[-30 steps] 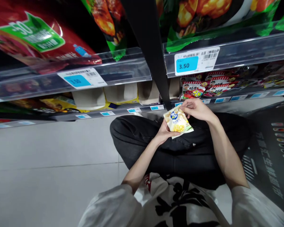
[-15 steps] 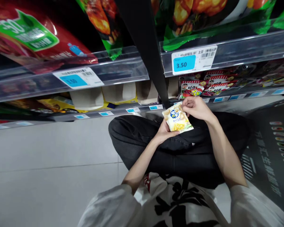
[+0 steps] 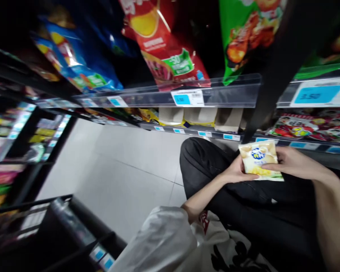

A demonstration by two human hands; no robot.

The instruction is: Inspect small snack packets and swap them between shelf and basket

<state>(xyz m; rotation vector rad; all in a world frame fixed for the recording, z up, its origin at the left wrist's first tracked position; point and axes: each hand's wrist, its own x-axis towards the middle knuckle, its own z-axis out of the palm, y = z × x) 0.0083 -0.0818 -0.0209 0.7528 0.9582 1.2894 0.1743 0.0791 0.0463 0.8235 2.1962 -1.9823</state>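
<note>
A small pale yellow snack packet (image 3: 260, 160) with a blue logo is held flat above my dark-trousered knees. My left hand (image 3: 237, 170) grips its left edge, thumb lying along the lower front. My right hand (image 3: 289, 162) closes on its right side, fingers across the front. Both hands hold the packet just in front of the low shelf edge (image 3: 204, 133) with its blue price tags.
Shelves of red, blue and green snack bags (image 3: 170, 53) rise above, behind a clear rail with price labels (image 3: 187, 98). A black upright post (image 3: 272, 75) stands at right. Pale floor tiles (image 3: 124, 170) stretch left. A dark rack or trolley (image 3: 59, 230) sits at lower left.
The view has swung to the left, bringing the aisle floor and a left-hand shelf into sight. The packet has turned flatter, and both hands stay on it.
</note>
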